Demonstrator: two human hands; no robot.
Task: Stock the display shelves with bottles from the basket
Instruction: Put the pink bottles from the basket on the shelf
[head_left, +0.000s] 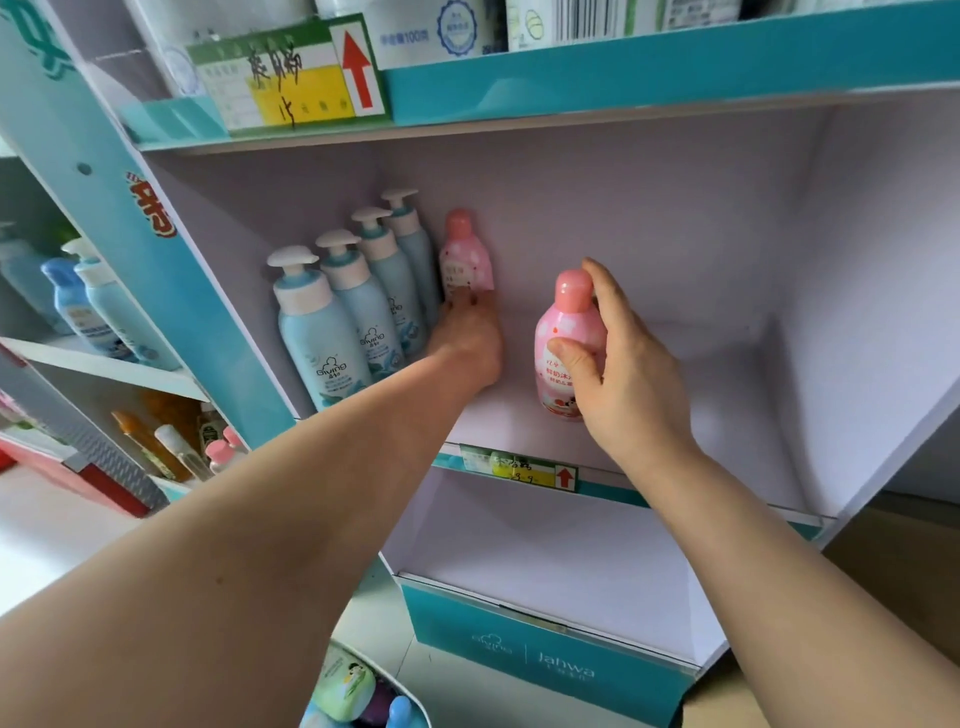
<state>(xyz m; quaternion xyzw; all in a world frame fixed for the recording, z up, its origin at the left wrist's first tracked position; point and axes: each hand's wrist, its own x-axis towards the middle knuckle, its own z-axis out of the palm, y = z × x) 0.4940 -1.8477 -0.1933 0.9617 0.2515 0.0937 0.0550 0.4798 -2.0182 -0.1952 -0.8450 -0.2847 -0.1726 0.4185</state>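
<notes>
Two pink bottles are in the middle shelf (701, 395) of a teal and white display stand. My left hand (470, 332) reaches deep into the shelf and holds the lower part of the far pink bottle (465, 249), which stands at the back wall beside the blue pump bottles (353, 306). My right hand (618, 364) grips the nearer pink bottle (563, 332), thumb on its front and a finger up by the cap. That bottle is upright at the shelf floor. The basket (363, 691) shows at the bottom edge with several bottles inside.
The shelf's right half is bare. A price tag (519, 467) sits on the shelf's front lip. The lower shelf (545, 566) holds nothing. The upper shelf (623, 67) carries white packs. A neighbouring rack (104, 358) on the left holds more bottles.
</notes>
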